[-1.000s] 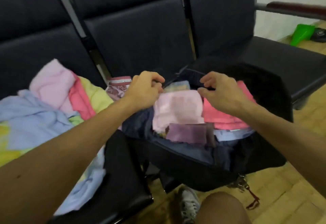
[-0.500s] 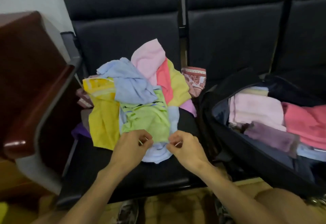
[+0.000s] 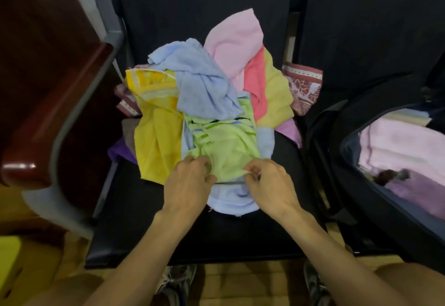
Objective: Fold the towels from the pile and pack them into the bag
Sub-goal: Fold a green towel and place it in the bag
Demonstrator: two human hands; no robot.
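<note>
**Towels point(image 3: 216, 103) heaped on the seat point(image 3: 134, 209), both hands working the green one**

I am looking down from the head camera at a loose pile that is lying on a black seat. A green towel point(image 3: 224, 151) is sitting at the near side of the pile, with a blue towel point(image 3: 204, 89) draping over its far edge and a yellow one point(image 3: 156, 142) hanging just beside it on the left. A pink towel point(image 3: 236, 40) is leaning against the seat back behind them.

The left hand point(image 3: 190, 185) is curling its fingers into the green towel's near edge and pinching the cloth. The right hand point(image 3: 269, 185) is pinching a small fold of the same edge between thumb and fingers (the two hands are sitting close, not touching).

The bag point(image 3: 349, 209) is lying open on the next seat to the right, well apart from the hands. Inside it, a folded pale pink towel point(image 3: 404, 144) and a purple one point(image 3: 414, 190) are lying side by side.
</note>
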